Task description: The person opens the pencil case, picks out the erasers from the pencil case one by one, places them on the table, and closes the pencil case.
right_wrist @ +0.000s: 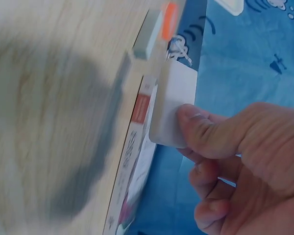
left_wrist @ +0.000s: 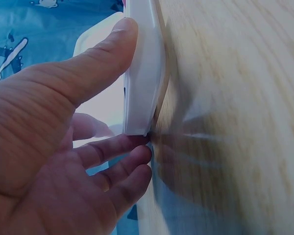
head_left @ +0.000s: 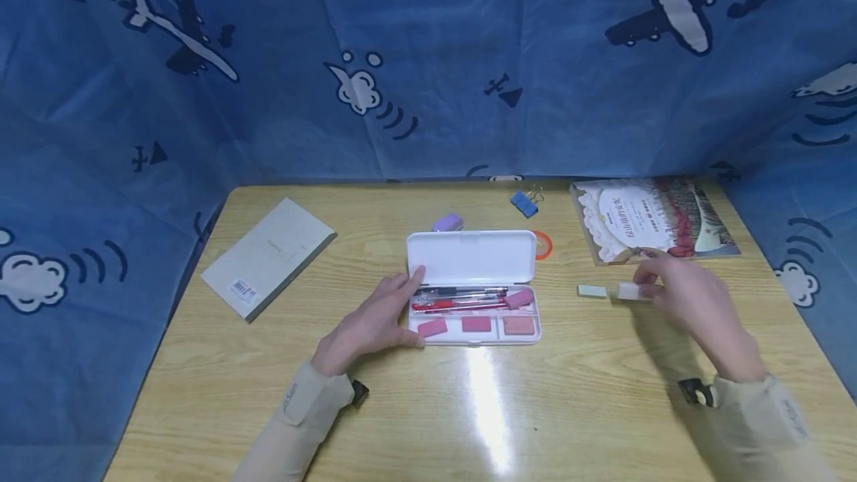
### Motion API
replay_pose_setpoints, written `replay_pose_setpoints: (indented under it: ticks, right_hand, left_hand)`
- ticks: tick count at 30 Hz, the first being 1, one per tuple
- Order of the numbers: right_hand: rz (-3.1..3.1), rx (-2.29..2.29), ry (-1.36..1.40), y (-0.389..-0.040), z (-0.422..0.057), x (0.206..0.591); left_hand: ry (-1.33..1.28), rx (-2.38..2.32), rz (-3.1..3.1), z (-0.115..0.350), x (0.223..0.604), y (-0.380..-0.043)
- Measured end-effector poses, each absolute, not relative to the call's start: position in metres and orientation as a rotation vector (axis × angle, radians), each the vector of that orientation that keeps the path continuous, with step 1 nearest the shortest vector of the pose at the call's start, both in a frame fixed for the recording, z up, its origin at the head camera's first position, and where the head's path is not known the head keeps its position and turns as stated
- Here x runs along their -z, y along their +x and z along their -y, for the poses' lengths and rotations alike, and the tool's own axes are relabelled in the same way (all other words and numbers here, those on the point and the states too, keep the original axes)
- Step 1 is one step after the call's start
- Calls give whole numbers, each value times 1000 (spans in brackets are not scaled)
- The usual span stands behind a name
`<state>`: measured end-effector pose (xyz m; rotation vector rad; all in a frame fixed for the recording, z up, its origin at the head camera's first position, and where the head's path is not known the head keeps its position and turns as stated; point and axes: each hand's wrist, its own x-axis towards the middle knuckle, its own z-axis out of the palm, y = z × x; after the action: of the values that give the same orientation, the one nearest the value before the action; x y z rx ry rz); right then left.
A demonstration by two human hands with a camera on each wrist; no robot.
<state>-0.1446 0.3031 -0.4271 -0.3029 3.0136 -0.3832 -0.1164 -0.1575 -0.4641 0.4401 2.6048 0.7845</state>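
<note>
Blue cloth (head_left: 428,13) backs a wooden table (head_left: 569,407); left hand (head_left: 376,318) grips an open case (head_left: 472,257); at its three o'clock, right hand (head_left: 696,307) pinches a raised white eraser (head_left: 628,291): seemingly pick-up, next wanting gentle placing.

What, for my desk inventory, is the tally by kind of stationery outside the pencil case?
Books: 2, grey book and colourful book
Blocks: 2, green block and white block in right hand
Blue clip: 1
Orange ring: 1
Purple item, kind unclear: 1
Total: 7
</note>
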Motion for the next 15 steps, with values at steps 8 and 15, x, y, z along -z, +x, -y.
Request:
replay_pose_setpoints:
  ticks: [8, 15]
  right_hand:
    - [-3015, 371, -256, -146, -322, 432]
    - [-2986, 362, -213, -148, -330, 438]
  left_hand:
    - [445, -771, -2610, 158, 466, -116]
    - [442, -773, -2612, 158, 466, -117]
